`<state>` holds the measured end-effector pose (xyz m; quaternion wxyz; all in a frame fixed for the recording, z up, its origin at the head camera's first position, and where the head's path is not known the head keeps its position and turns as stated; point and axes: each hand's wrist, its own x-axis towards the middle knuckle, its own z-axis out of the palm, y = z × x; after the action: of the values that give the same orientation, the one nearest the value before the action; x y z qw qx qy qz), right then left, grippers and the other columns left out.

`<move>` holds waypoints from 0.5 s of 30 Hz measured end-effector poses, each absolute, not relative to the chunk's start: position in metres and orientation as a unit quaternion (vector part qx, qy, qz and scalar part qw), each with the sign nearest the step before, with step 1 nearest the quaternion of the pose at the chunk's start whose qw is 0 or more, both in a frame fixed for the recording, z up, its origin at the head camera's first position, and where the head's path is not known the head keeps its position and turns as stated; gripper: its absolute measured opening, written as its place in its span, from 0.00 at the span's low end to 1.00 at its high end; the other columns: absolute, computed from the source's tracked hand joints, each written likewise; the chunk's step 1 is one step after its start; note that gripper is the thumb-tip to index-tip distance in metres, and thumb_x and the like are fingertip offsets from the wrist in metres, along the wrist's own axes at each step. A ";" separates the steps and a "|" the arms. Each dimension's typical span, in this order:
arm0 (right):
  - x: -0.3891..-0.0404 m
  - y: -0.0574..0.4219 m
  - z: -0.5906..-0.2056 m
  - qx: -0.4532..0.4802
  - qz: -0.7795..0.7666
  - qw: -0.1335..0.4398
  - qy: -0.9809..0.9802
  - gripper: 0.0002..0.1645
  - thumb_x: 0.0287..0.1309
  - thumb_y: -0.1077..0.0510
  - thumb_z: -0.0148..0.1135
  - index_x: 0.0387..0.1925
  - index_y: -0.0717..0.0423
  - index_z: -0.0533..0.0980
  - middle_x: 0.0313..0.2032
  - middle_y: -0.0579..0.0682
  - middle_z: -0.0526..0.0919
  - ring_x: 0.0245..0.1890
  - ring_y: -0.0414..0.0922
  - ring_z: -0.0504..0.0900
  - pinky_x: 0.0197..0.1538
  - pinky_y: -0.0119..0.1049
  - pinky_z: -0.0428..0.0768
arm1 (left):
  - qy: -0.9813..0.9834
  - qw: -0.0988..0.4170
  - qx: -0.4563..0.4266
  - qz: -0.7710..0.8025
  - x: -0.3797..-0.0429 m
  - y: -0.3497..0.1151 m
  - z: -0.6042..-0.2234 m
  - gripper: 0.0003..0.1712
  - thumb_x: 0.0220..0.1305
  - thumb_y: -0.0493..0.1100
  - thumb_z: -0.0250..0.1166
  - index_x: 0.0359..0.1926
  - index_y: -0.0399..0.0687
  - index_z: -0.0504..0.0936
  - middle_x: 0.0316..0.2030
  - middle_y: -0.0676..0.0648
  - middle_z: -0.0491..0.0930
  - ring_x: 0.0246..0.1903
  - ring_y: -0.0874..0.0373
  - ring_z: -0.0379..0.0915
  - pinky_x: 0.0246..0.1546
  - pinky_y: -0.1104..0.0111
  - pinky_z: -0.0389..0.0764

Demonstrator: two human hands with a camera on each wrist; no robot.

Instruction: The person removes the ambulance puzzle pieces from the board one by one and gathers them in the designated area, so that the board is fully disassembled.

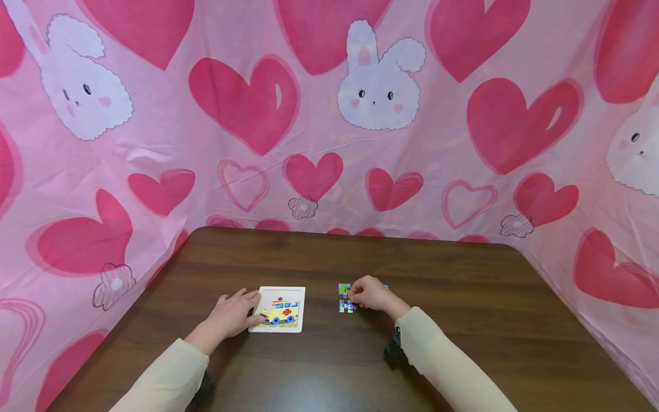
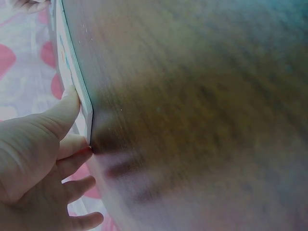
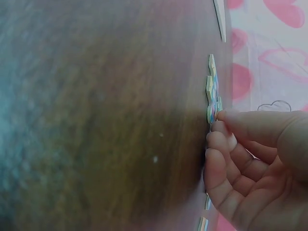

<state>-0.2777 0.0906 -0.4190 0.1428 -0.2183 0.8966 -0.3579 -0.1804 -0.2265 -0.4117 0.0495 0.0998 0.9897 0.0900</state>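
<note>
A white-framed puzzle board (image 1: 302, 312) showing a yellow ambulance picture (image 1: 282, 313) lies on the table. At its left side rests my left hand (image 1: 230, 316), the thumb (image 2: 72, 98) on the frame and the other fingers spread near a corner. My right hand (image 1: 372, 293) is over a small group of colourful puzzle pieces to the right of the board. Thumb and forefinger pinch one puzzle piece (image 3: 219, 103), which stands slightly above the flat puzzle pieces (image 3: 209, 89). The hand partly hides the group in the head view.
Beyond the right hand, a bit of another puzzle piece (image 1: 386, 286) shows. All of this is on a dark brown wooden table (image 1: 319, 366). A pink cloth (image 1: 319, 131) with hearts and rabbits hangs around the table's back and sides.
</note>
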 end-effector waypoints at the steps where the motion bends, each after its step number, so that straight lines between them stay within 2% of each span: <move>1: -0.278 0.091 -0.419 -0.218 -0.356 0.143 0.897 0.06 0.54 0.66 0.62 0.24 0.60 0.79 0.19 0.46 0.77 0.16 0.38 0.69 0.21 0.30 0.73 | 0.990 0.049 0.100 0.089 -0.180 -0.226 -0.412 0.36 0.55 0.53 0.65 0.59 0.34 0.71 0.58 0.37 0.68 0.61 0.36 0.55 0.52 0.37 0.56; 15: -0.280 0.091 -0.417 -0.229 -0.347 0.140 0.899 0.06 0.56 0.66 0.61 0.24 0.60 0.79 0.20 0.46 0.77 0.17 0.39 0.71 0.22 0.32 0.74 | 0.990 0.046 0.099 0.091 -0.180 -0.226 -0.412 0.36 0.55 0.52 0.66 0.59 0.34 0.71 0.58 0.37 0.69 0.61 0.36 0.55 0.53 0.38 0.56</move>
<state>-0.2797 0.0910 -0.4170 0.1403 -0.2286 0.8985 -0.3474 -0.1799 -0.2261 -0.4124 0.0462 0.0989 0.9898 0.0912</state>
